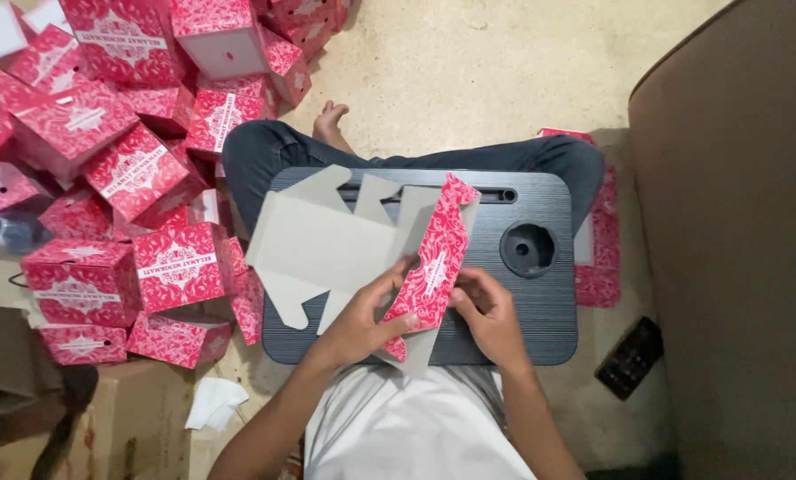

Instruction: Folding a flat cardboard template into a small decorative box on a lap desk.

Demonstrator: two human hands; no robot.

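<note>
cardboard lies across the middle of the view: a flat, unfolded box blank point(327, 244), grey on its inner face and red with a white pattern on the outside, held above a dark lap desk point(540, 311) that rests on the person's crossed legs. left hand point(362, 316) comes in from about seven o'clock and is clamped on the blank, thumb on the red panel and fingers curled under the grey sheet, so most of the blank spreads away from it toward ten and eleven o'clock. right hand point(487, 311) comes in from about five o'clock and its fingers are closed together, pinching the lower right edge of the raised red panel point(433, 262); that panel stands tilted, running from the hands up toward one o'clock. the two hands sit near each other, with the red panel between them. a round cup recess point(528, 251) in the lap desk lies just beside the right hand, at its one o'clock. a heap of folded red boxes point(113, 178) fills the floor from nine to eleven o'clock, well apart from the left hand. more flat red blanks point(598, 267) poke out from under the desk at three o'clock. a dark remote-like object point(630, 357) lies on the floor at four o'clock, and a crumpled white tissue point(213, 402) lies at eight o'clock beside a brown carton point(131, 418).
</note>
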